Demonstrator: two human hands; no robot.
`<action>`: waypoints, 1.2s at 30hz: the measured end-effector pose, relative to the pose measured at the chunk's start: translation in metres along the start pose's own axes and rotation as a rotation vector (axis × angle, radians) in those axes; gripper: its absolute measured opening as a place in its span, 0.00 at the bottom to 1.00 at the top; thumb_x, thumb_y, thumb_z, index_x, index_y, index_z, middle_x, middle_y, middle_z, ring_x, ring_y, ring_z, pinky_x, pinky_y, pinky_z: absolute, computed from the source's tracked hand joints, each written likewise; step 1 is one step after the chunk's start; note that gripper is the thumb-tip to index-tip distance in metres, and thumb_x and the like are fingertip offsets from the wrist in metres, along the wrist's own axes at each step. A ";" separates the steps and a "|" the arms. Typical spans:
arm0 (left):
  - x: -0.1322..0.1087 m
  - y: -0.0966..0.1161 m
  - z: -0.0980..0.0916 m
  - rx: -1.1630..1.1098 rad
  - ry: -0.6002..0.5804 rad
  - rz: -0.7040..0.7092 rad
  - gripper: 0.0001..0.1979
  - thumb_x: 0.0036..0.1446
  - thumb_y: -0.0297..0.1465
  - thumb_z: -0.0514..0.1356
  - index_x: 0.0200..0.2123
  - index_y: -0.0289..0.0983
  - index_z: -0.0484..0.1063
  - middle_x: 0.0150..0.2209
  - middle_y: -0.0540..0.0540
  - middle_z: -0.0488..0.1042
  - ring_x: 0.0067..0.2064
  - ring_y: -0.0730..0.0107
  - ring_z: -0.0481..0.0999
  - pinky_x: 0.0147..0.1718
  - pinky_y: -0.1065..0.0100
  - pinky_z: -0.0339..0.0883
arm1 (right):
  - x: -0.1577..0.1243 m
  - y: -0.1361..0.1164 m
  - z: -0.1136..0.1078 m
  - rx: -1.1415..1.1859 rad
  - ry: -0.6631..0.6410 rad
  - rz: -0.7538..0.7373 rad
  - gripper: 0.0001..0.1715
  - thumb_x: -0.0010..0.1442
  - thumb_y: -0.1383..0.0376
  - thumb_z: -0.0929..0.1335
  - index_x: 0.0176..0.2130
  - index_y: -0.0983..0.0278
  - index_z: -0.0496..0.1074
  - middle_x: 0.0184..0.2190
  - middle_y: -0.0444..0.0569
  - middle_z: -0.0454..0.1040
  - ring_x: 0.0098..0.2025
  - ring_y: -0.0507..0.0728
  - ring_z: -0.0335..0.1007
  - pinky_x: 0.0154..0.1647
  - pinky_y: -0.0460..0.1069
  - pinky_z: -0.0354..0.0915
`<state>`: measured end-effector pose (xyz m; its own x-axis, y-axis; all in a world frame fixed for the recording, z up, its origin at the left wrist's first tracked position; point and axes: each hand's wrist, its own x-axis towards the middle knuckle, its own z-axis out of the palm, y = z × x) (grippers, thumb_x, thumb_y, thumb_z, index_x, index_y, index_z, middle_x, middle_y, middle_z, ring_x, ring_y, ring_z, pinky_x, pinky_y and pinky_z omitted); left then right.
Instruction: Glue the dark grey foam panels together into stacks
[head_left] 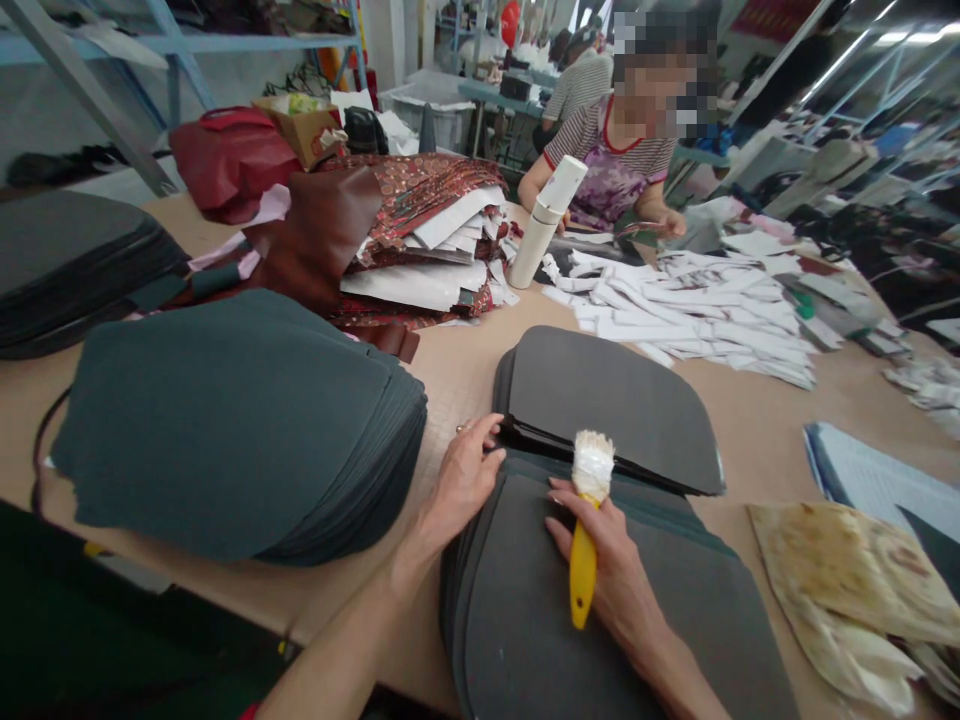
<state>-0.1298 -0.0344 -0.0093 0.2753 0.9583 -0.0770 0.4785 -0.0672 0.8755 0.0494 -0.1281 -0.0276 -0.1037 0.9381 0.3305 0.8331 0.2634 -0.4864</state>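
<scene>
Yellow brush (583, 568) lies across right hand (616, 548).

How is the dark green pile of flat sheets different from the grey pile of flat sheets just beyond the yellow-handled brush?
Colour: the dark green pile has a green top sheet; the grey pile has a grey one.
Size: in the picture, the dark green pile looks larger and thicker than the grey pile.
Contact: the left hand has fingertips at the grey pile's edge; none touch the dark green pile.
Both rest on the tan table.

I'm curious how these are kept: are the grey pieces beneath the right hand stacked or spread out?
Stacked: layered edges show along the left side of the grey pieces.
</scene>
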 end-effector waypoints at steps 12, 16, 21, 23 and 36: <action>-0.092 -0.018 0.042 0.170 0.247 0.066 0.29 0.57 0.25 0.51 0.61 0.44 0.48 0.51 0.43 0.69 0.51 0.61 0.68 0.47 0.59 0.68 | 0.006 -0.004 0.012 0.049 0.049 -0.046 0.19 0.56 0.70 0.68 0.48 0.60 0.65 0.45 0.53 0.72 0.47 0.59 0.68 0.46 0.56 0.67; -0.088 -0.016 0.041 0.105 0.296 0.056 0.33 0.56 0.24 0.52 0.62 0.45 0.44 0.47 0.44 0.71 0.47 0.63 0.71 0.43 0.61 0.70 | 0.006 -0.007 0.009 0.169 0.147 0.015 0.18 0.54 0.72 0.68 0.45 0.60 0.66 0.40 0.50 0.72 0.44 0.56 0.71 0.44 0.52 0.69; -0.086 -0.012 0.041 0.061 0.302 -0.001 0.35 0.54 0.21 0.53 0.62 0.44 0.45 0.45 0.44 0.72 0.46 0.63 0.72 0.43 0.59 0.70 | 0.021 -0.015 0.010 0.156 0.204 0.123 0.11 0.55 0.67 0.68 0.41 0.60 0.67 0.31 0.43 0.72 0.33 0.51 0.73 0.35 0.45 0.70; -0.085 -0.013 0.042 0.052 0.304 -0.005 0.35 0.53 0.21 0.54 0.62 0.44 0.45 0.45 0.44 0.72 0.46 0.63 0.72 0.43 0.59 0.70 | 0.027 -0.016 0.014 0.142 0.193 0.175 0.11 0.56 0.65 0.68 0.41 0.60 0.68 0.30 0.43 0.72 0.31 0.51 0.73 0.32 0.44 0.69; -0.087 -0.022 0.045 -0.005 0.246 -0.023 0.36 0.54 0.21 0.52 0.63 0.45 0.40 0.47 0.44 0.70 0.49 0.65 0.70 0.46 0.61 0.69 | 0.038 -0.015 0.023 0.135 0.107 0.234 0.09 0.56 0.64 0.68 0.39 0.61 0.68 0.30 0.44 0.72 0.30 0.49 0.71 0.32 0.42 0.67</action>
<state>-0.1268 -0.1291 -0.0434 0.0529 0.9984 0.0211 0.4781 -0.0439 0.8772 0.0206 -0.0908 -0.0267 0.1468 0.9496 0.2769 0.7471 0.0771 -0.6602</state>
